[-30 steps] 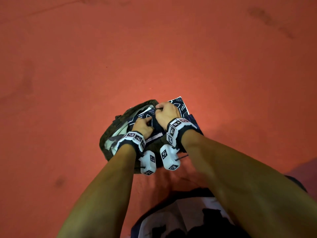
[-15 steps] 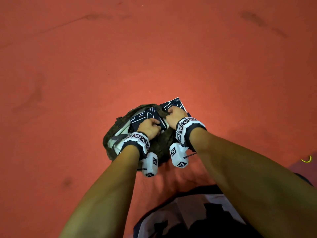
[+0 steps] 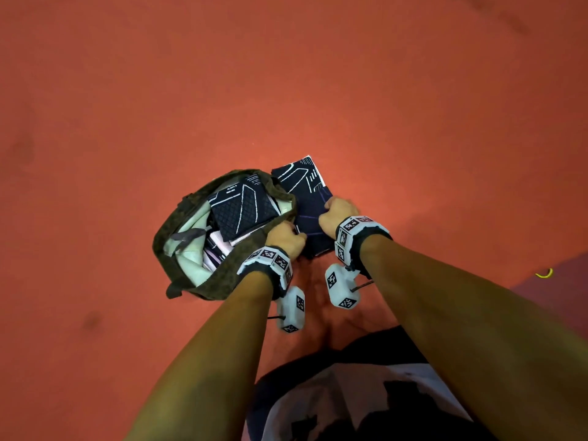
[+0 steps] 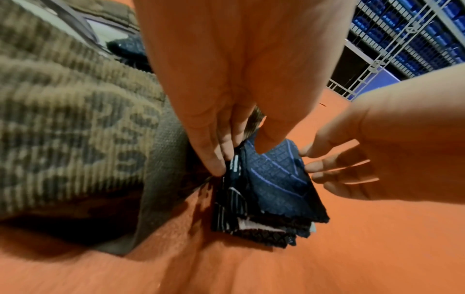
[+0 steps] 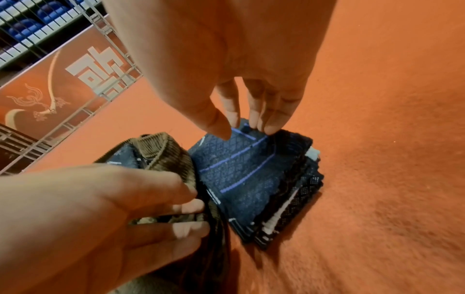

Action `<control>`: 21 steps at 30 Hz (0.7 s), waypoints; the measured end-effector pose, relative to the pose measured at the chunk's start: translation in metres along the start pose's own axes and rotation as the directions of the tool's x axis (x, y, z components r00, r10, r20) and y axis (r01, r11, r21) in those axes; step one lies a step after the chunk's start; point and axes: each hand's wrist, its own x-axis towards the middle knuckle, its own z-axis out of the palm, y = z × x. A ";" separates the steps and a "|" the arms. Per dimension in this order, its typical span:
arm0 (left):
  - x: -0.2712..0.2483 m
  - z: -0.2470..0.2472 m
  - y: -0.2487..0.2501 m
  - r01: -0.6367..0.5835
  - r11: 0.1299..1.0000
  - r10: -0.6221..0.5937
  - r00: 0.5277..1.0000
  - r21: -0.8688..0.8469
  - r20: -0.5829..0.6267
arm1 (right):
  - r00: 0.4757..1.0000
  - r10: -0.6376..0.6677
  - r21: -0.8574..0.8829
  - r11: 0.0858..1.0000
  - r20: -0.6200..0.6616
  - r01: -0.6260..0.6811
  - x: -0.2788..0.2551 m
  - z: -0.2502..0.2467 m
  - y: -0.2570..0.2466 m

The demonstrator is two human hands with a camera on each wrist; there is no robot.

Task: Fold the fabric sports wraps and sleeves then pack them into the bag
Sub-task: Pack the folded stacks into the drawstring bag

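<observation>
An olive patterned bag (image 3: 222, 281) lies open on the orange floor, its fabric filling the left wrist view (image 4: 75, 119). Inside it rests a folded dark sleeve with white lines (image 3: 241, 211). Just right of the bag lies a stack of folded dark sleeves (image 3: 305, 192), navy with blue stripes on top (image 4: 276, 189) (image 5: 246, 175). My left hand (image 3: 286, 240) pinches the stack's left edge, thumb on top (image 4: 241, 157). My right hand (image 3: 337, 213) pinches the far right edge of the top layer (image 5: 246, 129).
Pale and pink folded items (image 3: 219, 249) sit deeper in the bag. A small yellow object (image 3: 545, 273) lies on the floor at the right. A metal railing with blue seats behind it (image 4: 402, 39) and an orange banner (image 5: 62, 79) border the floor. My legs (image 3: 350, 393) are below.
Both hands have left the bag's mouth and moved right onto the stack beside it. The white-lined sleeve they were pressing now lies in the bag, uncovered.
</observation>
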 end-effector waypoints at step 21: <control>0.038 0.034 0.002 0.229 0.923 -0.205 0.973 -0.308 0.108 | 0.985 0.113 0.058 0.991 0.129 -0.122 0.036 0.020 0.029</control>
